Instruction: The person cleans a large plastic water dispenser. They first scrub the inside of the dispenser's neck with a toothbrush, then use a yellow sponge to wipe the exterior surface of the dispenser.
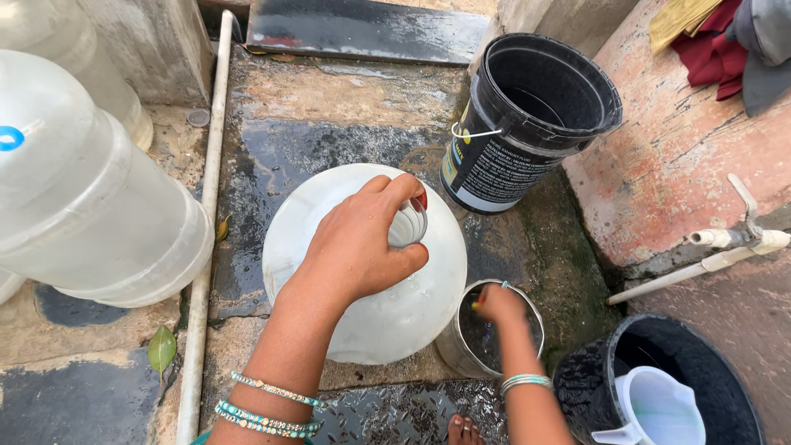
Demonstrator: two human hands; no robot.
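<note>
Encircling jug neck [407, 224], left fingers [400, 194]

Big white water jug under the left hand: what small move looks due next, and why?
Probably lift the right hand out of the steel pot and bring it to the jug's neck. The left hand grips that neck on the upright white jug, while the right is dipped inside the pot beside it.

Right hand [497, 303] fingers hidden inside steel pot [461, 350]; jug [82, 198] cut off left.
</note>
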